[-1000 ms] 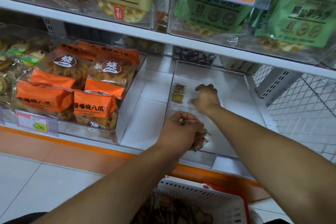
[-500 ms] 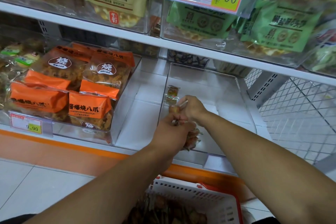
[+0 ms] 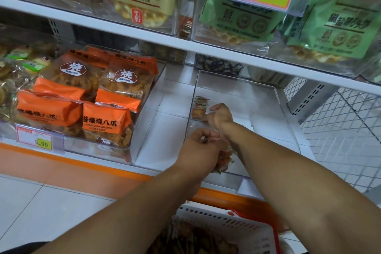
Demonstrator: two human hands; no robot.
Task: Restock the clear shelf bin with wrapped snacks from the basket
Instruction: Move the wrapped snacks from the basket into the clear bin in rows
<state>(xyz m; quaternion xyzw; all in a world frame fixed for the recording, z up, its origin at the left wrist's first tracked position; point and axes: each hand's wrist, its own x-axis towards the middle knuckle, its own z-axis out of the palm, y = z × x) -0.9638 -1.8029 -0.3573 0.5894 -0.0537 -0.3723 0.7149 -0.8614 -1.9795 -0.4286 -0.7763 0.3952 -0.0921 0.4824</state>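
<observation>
clear bin [image 3: 276,97] | white basket [image 3: 243,226], red trim | orange packs [image 3: 107,121] | green bags [image 3: 338,24]

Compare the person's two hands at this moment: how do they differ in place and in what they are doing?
The left hand hangs near the front of the clear bin, while the right hand reaches deeper in. The left hand grips a bunch of wrapped snacks; the right hand touches the small row of snacks already placed by the bin's left wall. Both are over the same bin.
</observation>
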